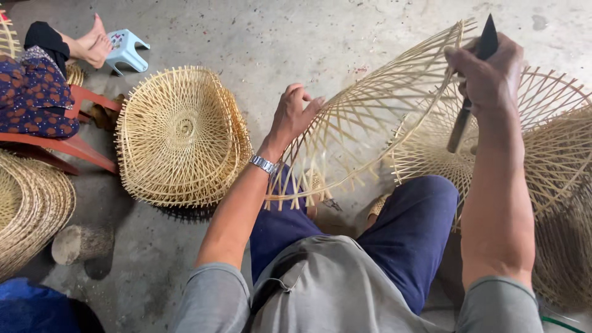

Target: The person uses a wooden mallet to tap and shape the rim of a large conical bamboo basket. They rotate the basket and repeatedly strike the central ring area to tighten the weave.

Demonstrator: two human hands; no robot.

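Note:
A woven bamboo frame (364, 117), cone-shaped with open lattice, stands tilted on its edge in front of my knees. My left hand (295, 114) rests against its lower left rim, fingers curled on the strips. My right hand (487, 74) grips the frame's upper rim together with a dark-bladed knife (470, 92), blade tip up and handle hanging down. A metal watch (264, 163) sits on my left wrist.
A stack of finished woven frames (182, 135) lies on the concrete floor to the left. More frames (555, 154) lean at the right. Another person sits at upper left on a red chair (74, 145), feet by a small blue stool (126, 49). A wood block (80, 243) lies lower left.

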